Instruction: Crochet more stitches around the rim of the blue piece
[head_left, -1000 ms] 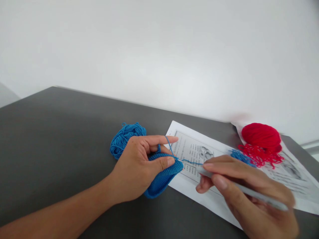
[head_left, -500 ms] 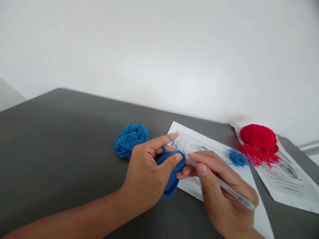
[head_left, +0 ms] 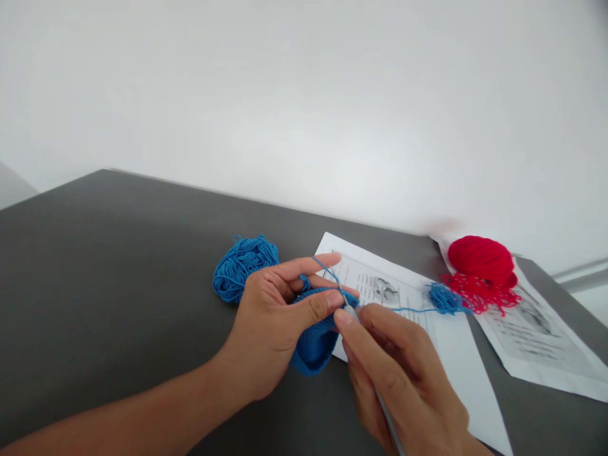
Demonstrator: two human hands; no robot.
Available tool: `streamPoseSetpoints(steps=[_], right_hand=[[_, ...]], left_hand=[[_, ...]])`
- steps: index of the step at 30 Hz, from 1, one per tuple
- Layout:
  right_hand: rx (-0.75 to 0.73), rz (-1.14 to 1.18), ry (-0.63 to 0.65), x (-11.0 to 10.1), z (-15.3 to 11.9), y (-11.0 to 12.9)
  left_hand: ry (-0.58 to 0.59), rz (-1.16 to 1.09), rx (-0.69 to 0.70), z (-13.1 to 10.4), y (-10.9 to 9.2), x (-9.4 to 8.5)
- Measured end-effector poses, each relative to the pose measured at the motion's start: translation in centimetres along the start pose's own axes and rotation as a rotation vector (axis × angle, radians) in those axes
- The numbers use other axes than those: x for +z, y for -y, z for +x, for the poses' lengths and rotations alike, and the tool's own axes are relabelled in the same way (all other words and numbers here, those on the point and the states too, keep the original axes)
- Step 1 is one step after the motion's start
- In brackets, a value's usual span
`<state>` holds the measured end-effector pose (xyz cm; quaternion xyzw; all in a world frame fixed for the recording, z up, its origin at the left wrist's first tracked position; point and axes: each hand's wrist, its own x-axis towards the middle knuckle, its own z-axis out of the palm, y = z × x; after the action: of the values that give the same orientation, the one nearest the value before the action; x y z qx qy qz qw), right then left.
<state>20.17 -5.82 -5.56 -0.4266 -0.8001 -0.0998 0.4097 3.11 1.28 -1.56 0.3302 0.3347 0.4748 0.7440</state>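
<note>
Between the thumb and fingers of my left hand (head_left: 280,304) is a blue crochet piece (head_left: 314,348), cupped in shape and hanging below the hand. A strand of blue yarn (head_left: 327,268) runs over my raised left index finger down to the work. My right hand (head_left: 403,373) grips a grey-handled crochet hook (head_left: 388,418), its thin metal tip up at the top edge of the piece, touching the yarn. The fingers of both hands nearly meet there. Just beyond my left hand lies a ball of blue yarn (head_left: 242,266).
Under and behind my hands, a printed sheet (head_left: 456,367) lies on the dark table (head_left: 118,285). To the right, a red yarn ball (head_left: 482,259), loose red strands (head_left: 494,296) and a small blue yarn tangle (head_left: 445,297) rest by another printed sheet (head_left: 546,342). A white wall stands behind.
My right hand has turned, so the hook's handle now points steeply down instead of out to the right. The blue piece has tilted, and the view has shifted slightly.
</note>
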Motion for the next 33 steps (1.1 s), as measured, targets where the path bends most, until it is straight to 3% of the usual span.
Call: streamPoseSetpoints(steps=[4,7,9,12,19,33], right_hand=[[-0.038,0.085,0.060,-0.6,0.0,-0.6],[-0.044,0.184,0.003,-1.0,1.1,-1.0],[-0.001,0.257,-0.036,-1.3,1.9,-1.3],[0.028,0.427,0.056,-1.8,2.6,-1.7],[0.201,0.614,0.037,-2.3,2.3,-2.8],[0.110,0.518,0.167,-4.4,3.6,-4.4]], left_hand=[[0.128,-0.073,-0.073,-0.1,-0.9,-0.3],[0.185,-0.085,-0.104,0.0,-1.2,-0.7],[0.186,-0.060,-0.107,0.2,-1.3,-1.1],[0.154,0.017,-0.107,0.4,-1.4,-1.5],[0.123,0.152,-0.111,1.0,-1.6,-2.1],[0.180,0.328,-0.161,1.9,-2.1,-2.6]])
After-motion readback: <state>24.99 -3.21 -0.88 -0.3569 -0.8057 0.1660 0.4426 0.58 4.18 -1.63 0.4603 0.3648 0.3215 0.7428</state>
